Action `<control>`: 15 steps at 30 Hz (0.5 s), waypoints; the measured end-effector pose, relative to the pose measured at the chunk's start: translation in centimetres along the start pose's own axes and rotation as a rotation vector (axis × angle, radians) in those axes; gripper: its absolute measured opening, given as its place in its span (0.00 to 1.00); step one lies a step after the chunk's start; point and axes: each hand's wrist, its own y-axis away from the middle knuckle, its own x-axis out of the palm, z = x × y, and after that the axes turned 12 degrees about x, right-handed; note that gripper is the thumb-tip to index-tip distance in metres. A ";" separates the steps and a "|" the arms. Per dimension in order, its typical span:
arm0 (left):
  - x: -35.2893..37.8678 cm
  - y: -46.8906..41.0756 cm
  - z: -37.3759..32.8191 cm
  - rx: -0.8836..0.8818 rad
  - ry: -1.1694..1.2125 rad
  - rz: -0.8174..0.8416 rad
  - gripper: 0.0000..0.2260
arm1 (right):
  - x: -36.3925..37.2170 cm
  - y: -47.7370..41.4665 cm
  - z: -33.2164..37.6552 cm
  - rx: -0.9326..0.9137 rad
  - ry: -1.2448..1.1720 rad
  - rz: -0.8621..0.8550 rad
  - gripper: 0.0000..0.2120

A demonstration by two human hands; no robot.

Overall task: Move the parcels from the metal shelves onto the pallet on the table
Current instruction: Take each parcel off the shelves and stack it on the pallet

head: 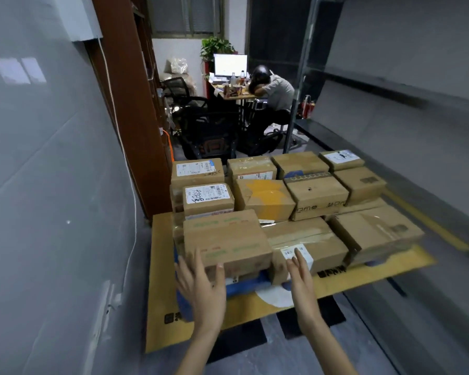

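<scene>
Hovering both hands at front of parcels [268, 201], lower centre of frame. Left hand [201, 282] open, fingers spread, thumb at near face of front box [228, 239], contact unclear. Right hand [299, 269] open, fingers straight, over labelled box [309, 239] beside it. Neither grips anything. Parcels sit in rows on yellow sheet [157, 293]; dark slats [309, 318] beneath, we judge pallet. We judge step: squaring front box. Press flat palms on near face, push flush with neighbour, avoid overhang. Shelves [390, 85] blurred at right.
</scene>
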 end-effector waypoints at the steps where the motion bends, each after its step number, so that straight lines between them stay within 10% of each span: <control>1: -0.1 0.3 -0.6 0.069 -0.059 0.035 0.30 | -0.6 0.9 -0.4 -0.008 0.010 -0.027 0.27; 15: 9.6 13.4 -13.0 0.569 0.084 0.625 0.27 | -20.3 16.4 -4.5 -0.041 0.098 -0.619 0.28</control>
